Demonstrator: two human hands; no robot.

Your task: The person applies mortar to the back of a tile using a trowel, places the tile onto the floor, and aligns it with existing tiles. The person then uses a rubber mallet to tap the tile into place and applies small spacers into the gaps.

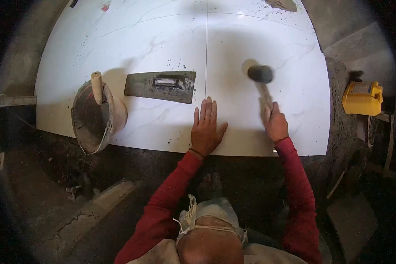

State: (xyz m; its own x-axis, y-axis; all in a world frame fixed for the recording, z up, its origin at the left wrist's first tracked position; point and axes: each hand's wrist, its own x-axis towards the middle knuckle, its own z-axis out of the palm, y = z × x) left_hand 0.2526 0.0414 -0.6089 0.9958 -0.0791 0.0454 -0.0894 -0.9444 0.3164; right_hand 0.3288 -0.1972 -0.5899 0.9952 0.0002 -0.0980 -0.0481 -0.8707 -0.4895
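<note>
My right hand (pixel 276 124) is wrapped round the handle of a rubber mallet (pixel 260 74). The mallet's black head appears slightly blurred over the right-hand white marbled tile (pixel 295 101). Palm down, my left hand (pixel 206 127) lies with fingers stretched at the near end of the seam between two large tiles. Beyond and left of it, a dark, tapered flat plate (pixel 138 86) rests on the left-hand tile (pixel 163 127), with a light rectangular piece on top. I cannot tell its kind.
A mortar-stained bucket (pixel 119 115) stands at the left near edge, a wooden tool handle (pixel 97 86) sticking up at its rim. A yellow jerrycan (pixel 361 98) stands right of the tiles. Grey mortar (pixel 282 4) lies at the far edge. Rough dark ground borders the near edge.
</note>
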